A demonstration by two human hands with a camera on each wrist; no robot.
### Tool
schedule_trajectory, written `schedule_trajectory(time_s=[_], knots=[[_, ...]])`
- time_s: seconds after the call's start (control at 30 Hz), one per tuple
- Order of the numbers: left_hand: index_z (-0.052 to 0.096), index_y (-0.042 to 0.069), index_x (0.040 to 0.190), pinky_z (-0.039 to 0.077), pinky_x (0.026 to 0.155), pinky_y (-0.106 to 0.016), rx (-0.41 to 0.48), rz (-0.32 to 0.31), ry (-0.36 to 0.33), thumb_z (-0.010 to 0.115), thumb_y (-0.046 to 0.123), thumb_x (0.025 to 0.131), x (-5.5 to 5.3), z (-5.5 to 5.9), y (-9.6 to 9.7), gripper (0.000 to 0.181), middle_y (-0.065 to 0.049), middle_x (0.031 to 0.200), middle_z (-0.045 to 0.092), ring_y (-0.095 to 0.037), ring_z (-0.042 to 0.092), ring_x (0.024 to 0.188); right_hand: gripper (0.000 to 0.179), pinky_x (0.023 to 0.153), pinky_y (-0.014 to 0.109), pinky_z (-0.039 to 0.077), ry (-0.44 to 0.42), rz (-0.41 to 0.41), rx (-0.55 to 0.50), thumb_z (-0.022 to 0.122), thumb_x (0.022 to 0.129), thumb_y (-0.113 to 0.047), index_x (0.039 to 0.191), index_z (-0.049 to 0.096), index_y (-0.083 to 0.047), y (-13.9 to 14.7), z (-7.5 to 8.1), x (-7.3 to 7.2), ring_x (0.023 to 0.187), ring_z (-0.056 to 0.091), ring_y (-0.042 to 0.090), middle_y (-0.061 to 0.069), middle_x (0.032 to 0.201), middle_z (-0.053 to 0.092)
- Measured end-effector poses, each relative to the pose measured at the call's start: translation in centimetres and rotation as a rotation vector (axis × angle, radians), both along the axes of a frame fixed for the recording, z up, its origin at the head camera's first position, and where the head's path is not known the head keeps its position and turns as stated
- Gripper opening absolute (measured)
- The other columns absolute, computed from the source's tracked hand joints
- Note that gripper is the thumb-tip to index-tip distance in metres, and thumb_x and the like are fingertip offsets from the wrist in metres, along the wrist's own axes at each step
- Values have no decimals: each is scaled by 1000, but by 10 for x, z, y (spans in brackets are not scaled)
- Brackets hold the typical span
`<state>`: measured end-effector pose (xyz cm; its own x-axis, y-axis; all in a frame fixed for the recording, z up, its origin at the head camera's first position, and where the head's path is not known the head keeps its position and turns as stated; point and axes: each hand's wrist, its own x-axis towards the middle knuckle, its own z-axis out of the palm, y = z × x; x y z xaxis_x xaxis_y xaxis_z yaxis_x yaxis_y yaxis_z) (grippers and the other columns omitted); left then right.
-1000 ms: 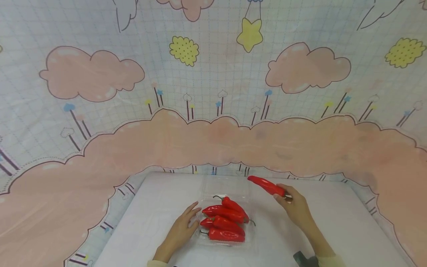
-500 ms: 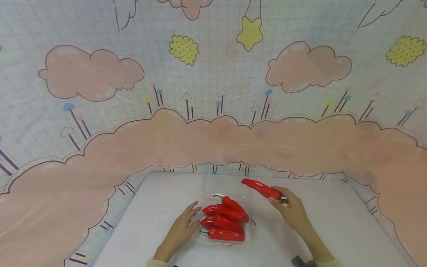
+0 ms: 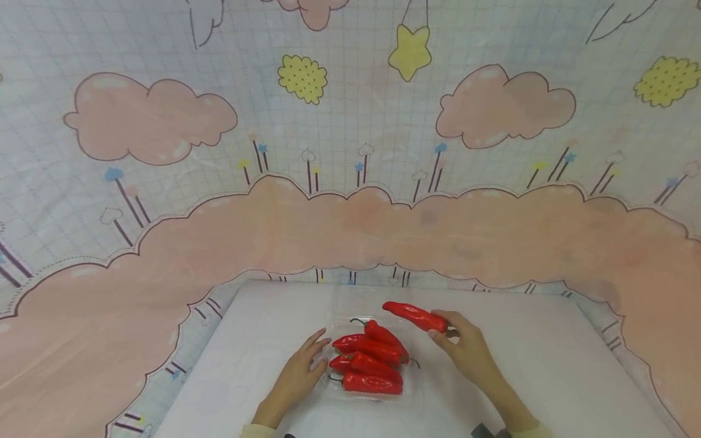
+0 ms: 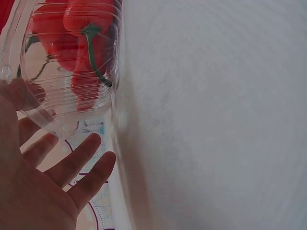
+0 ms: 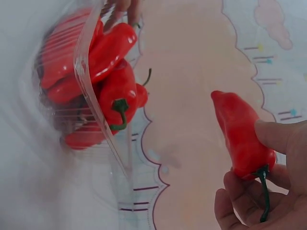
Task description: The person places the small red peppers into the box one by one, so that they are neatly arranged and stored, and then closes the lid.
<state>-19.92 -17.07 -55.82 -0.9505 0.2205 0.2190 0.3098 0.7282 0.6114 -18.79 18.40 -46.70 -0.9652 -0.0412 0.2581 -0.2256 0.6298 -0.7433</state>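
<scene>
My right hand (image 3: 465, 347) pinches a red pepper (image 3: 414, 314) by its stem end, with the tip pointing left. In the right wrist view the green stem of that red pepper (image 5: 242, 136) hangs down past the fingers. A clear plastic box (image 3: 364, 398) sits on the table and holds several red peppers (image 3: 372, 365) in a heap. At the box's left side, my left hand (image 3: 298, 371) has its fingers spread. The left wrist view shows fingers (image 4: 84, 160) partly straight beside the clear box wall (image 4: 62, 103), the thumb near its edge.
The box's clear lid (image 3: 358, 299) lies folded back behind it. A white table (image 3: 235, 347) spreads around, with a patterned cloth backdrop (image 3: 350, 231) rising at its back edge. One stem (image 3: 414, 363) pokes over the box's right side.
My right hand has moved left and slightly down, bringing the red pepper nearer the box. My left hand has stayed in place.
</scene>
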Motion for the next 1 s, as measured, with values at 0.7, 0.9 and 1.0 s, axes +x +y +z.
schedule_trajectory(time_s=[0.7,0.9,1.0], knots=[[57,17,137,56,96,-45,-9,13,-6,62,20,94,-1,-2,0,44,2,155,43,-26,60,125,44,65,18,56,-117,125,-79,75,86,-21,127,62,-16,-28,-19,12,90,64,17,1,113,67],[58,17,137,57,95,-42,3,14,0,63,20,93,-1,-2,0,44,3,155,42,-25,60,126,45,70,20,57,-103,174,-73,74,86,-28,127,62,-14,-34,-21,18,91,63,17,3,116,67],[58,18,137,57,95,-41,9,20,-13,63,20,93,0,-1,0,44,5,155,42,-24,59,127,44,71,20,57,-96,184,-66,74,86,-30,126,63,-15,-37,-22,20,91,62,15,1,115,67]])
